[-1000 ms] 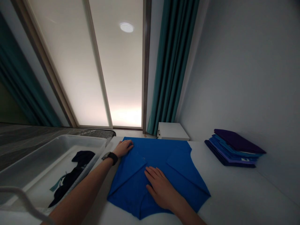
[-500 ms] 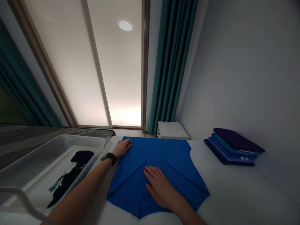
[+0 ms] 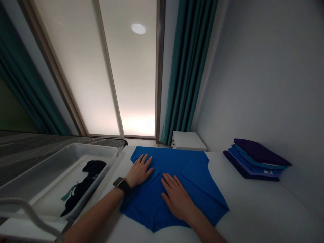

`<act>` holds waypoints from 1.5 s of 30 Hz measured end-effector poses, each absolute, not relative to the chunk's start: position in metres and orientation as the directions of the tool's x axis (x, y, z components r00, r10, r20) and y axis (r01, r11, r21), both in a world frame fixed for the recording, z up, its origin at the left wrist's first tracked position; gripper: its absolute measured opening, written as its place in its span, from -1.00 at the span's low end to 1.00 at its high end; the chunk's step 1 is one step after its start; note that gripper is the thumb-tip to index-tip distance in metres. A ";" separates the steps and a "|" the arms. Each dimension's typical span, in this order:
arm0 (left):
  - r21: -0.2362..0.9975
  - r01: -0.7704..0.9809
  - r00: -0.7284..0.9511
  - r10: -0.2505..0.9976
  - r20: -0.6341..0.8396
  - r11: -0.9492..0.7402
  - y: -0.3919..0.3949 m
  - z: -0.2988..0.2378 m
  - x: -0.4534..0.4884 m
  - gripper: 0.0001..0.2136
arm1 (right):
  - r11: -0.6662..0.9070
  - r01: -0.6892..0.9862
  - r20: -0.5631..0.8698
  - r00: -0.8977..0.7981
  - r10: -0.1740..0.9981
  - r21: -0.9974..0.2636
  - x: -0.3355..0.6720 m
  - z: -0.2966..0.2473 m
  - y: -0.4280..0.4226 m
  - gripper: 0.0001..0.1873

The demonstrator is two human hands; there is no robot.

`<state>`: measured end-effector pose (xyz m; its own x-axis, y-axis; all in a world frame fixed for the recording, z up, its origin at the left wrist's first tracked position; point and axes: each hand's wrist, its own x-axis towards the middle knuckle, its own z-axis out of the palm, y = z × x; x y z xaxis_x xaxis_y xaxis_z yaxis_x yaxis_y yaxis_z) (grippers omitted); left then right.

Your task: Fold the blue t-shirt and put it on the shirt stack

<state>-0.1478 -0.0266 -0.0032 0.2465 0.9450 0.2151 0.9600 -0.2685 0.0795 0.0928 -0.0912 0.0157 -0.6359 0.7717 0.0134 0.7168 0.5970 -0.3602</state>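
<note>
A blue garment [image 3: 192, 168], perhaps a T-shirt, lies spread on the white table with its sides partly folded inward. My left hand [image 3: 139, 170] rests on its left part, fingers spread, with a dark watch on the wrist. On the middle of the cloth lies my right hand [image 3: 177, 195], flat with its fingers stretched out. Neither hand grips the fabric. The garment's lower edge falls in uneven points toward me.
At the left, a translucent plastic bin [image 3: 111, 151] holds a dark garment [image 3: 84, 185]. A stack of folded clothes [image 3: 257, 160] in blues and purple sits at the right by the wall. Behind the table stands a white cabinet [image 3: 188, 140]. A pale curved bar [image 3: 32, 216] crosses the lower left.
My left hand has moved from the garment's upper left edge inward onto the cloth, and its fingers have spread. My right hand stays flat on the middle. The view has shifted slightly.
</note>
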 end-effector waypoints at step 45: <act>0.294 0.643 0.714 0.693 0.105 -0.707 -0.148 0.024 -0.102 -0.38 | 0.571 0.743 -0.048 -0.623 0.781 -0.350 0.172 0.005 -0.118 -0.38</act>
